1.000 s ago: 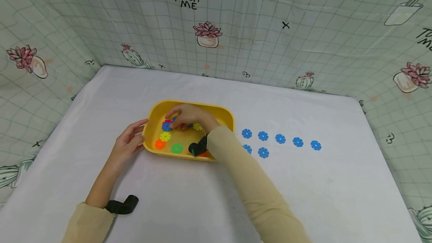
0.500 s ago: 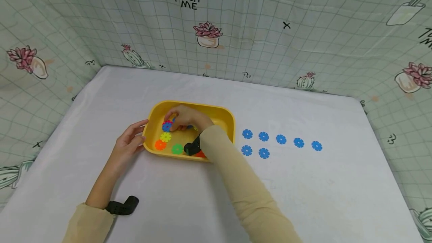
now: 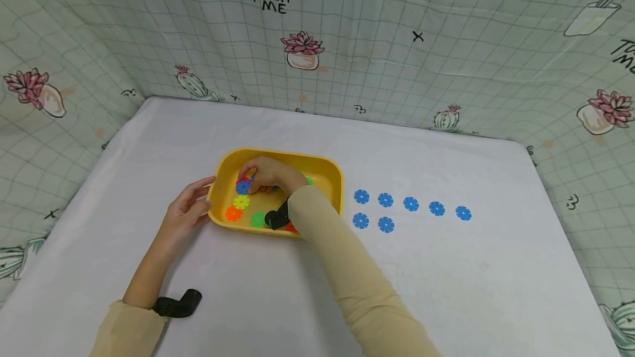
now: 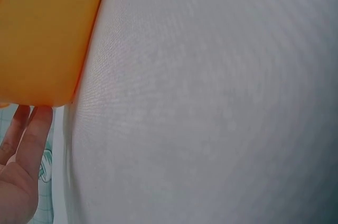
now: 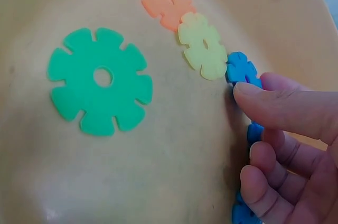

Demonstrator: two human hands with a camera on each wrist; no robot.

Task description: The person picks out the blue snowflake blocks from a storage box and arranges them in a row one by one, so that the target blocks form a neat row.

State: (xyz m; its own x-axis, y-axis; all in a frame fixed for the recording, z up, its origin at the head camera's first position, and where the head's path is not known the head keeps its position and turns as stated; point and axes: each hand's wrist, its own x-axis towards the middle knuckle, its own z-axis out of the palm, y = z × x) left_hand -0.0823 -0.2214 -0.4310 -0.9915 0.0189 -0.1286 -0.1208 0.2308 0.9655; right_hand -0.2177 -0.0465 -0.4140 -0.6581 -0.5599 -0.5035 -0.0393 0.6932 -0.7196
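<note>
My right hand (image 3: 273, 174) reaches into a yellow tray (image 3: 324, 167), thumb and index finger pinching a blue notched, flower-shaped plastic disc (image 5: 242, 68). Another blue disc (image 3: 243, 187) lies by the thumb, over a partly hidden pink one. A yellow disc (image 5: 203, 47), an orange disc (image 5: 166, 2) and a green disc (image 5: 100, 81) lie flat on the tray floor. My left hand (image 3: 186, 205) rests its fairly straight fingertips against the tray's left end; the left wrist view shows the fingers (image 4: 34, 139) against its outer wall. The right hand and forearm cover part of the tray's contents.
Right of the tray, several blue discs (image 3: 410, 204) lie flat in two rows on the white tabletop (image 3: 496, 280). A patterned cloth (image 3: 357, 43) hangs behind and at both sides. Black wrist straps (image 3: 178, 303) sit on both wrists.
The right hand has shifted slightly left and toward me within the tray, its forearm swinging left. A yellow disc near its wrist is now covered. The left hand stays at the tray's end.
</note>
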